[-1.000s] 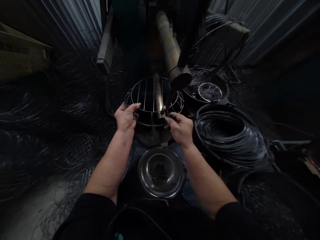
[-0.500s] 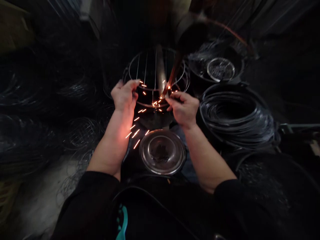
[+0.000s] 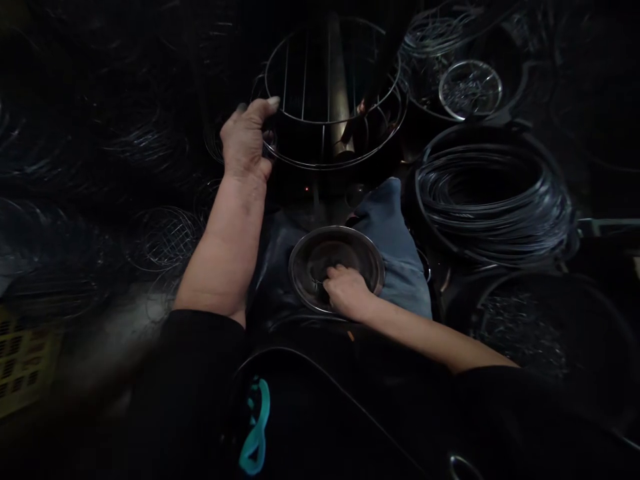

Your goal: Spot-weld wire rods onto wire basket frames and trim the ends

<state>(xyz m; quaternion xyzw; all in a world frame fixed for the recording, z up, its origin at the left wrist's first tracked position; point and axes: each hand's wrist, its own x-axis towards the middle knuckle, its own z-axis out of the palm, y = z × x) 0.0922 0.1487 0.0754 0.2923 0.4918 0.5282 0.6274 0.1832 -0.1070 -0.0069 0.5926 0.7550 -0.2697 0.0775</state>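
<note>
My left hand (image 3: 247, 137) grips the left side of a round wire frame (image 3: 320, 165), with the thumb up by its upper ring. Thin straight wires run across that frame, and it sits around a thick metal bar (image 3: 339, 73). A darker copper-coloured rod (image 3: 361, 110) slants down beside the bar. In my lap rests a shiny metal bowl (image 3: 305, 250). My right hand (image 3: 347, 291) reaches into it, fingers curled down at the bottom; what they pinch there, if anything, is too small and dark to make out.
To the right stands a tub of coiled wire (image 3: 490, 207). Behind it is a container with a small round dish (image 3: 470, 90) of metal bits. Wire grids (image 3: 167, 240) lie at the left, near a yellow crate (image 3: 23, 360). Small metal pieces (image 3: 525, 333) fill a dark container at lower right.
The sparks have stopped. My right hand has left the rod's tip and come down into the bowl. My left hand stays at the frame's left side, and the view has tilted downward.
</note>
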